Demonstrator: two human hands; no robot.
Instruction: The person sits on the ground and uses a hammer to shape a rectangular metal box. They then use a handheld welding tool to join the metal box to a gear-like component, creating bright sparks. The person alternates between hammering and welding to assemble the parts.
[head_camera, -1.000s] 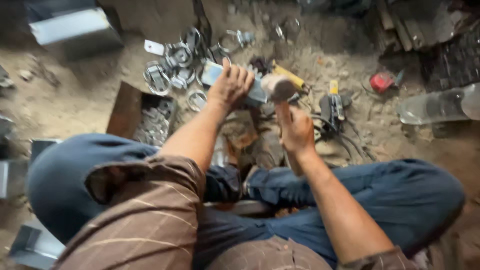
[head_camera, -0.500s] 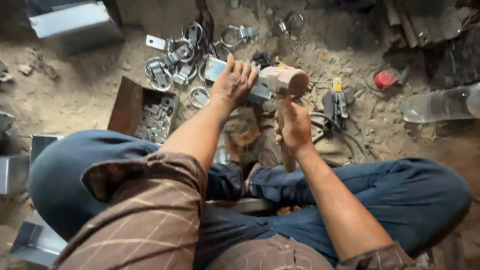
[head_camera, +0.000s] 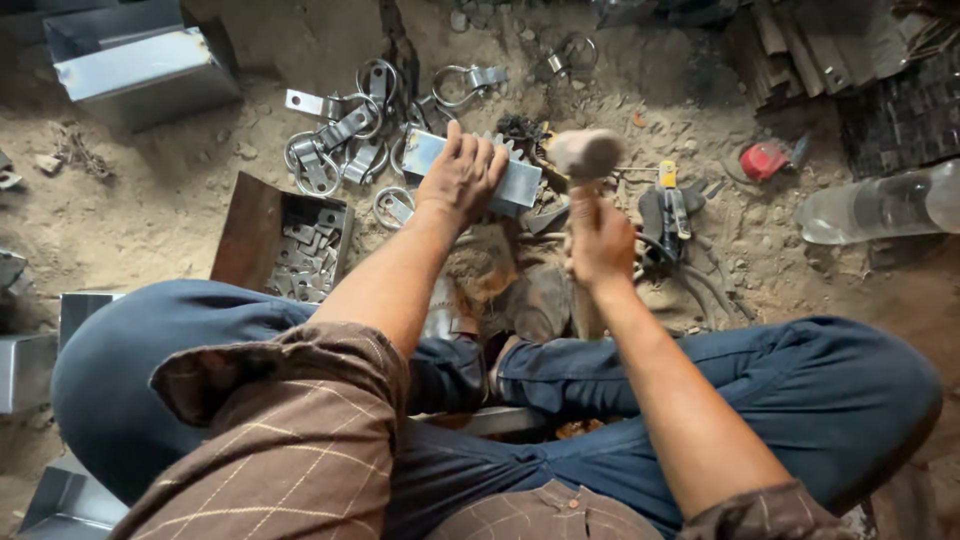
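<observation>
I sit cross-legged on a dirt floor. My left hand (head_camera: 462, 178) presses down on a flat grey sheet-metal piece (head_camera: 520, 186) lying on the ground in front of my feet. My right hand (head_camera: 598, 243) grips the wooden handle of a hammer (head_camera: 584, 154), whose blunt head is raised just right of the metal piece. Both hands are close together, the hammer head a little above and beside the piece's right end.
A pile of metal ring clamps (head_camera: 345, 140) lies beyond the left hand. A rusty open box (head_camera: 250, 225) of small metal parts sits at left. Folded sheet-metal boxes (head_camera: 140, 65) stand at upper left. A clear plastic bottle (head_camera: 880, 205), red object (head_camera: 762, 160) and pliers (head_camera: 668, 205) lie right.
The hammer head, down against the metal piece a second ago, has come up and now stands raised upright. My left hand has stayed on the metal piece.
</observation>
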